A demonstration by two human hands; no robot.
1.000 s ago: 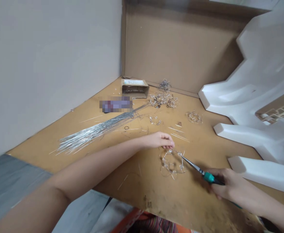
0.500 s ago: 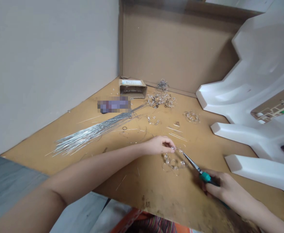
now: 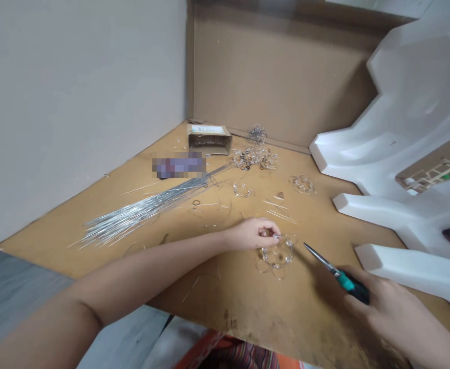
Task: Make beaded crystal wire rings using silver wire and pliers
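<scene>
Between thumb and fingers, my left hand (image 3: 257, 234) pinches the upper edge of a ring of bent wire with clear beads (image 3: 277, 265). Thin wire loops stick out around this ring. My right hand (image 3: 378, 294) is wrapped round the green and black handle of long-nose pliers (image 3: 338, 275). The pliers' tip points up and left, a short way right of the beaded ring and apart from it. Whether the jaws are fully closed is too small to tell.
Left of my hands lies a bundle of straight wires (image 3: 144, 212). Further back are an open cardboard box (image 3: 210, 139), a blurred-out purple object (image 3: 180, 166) and a heap of beaded wire pieces (image 3: 253, 156). Another wire piece (image 3: 302, 184) lies right. A white moulded structure (image 3: 393, 271) borders the right side.
The pliers have come off the beaded wire ring and moved right with my right hand. My left hand keeps its pinch on the ring, nearly in place.
</scene>
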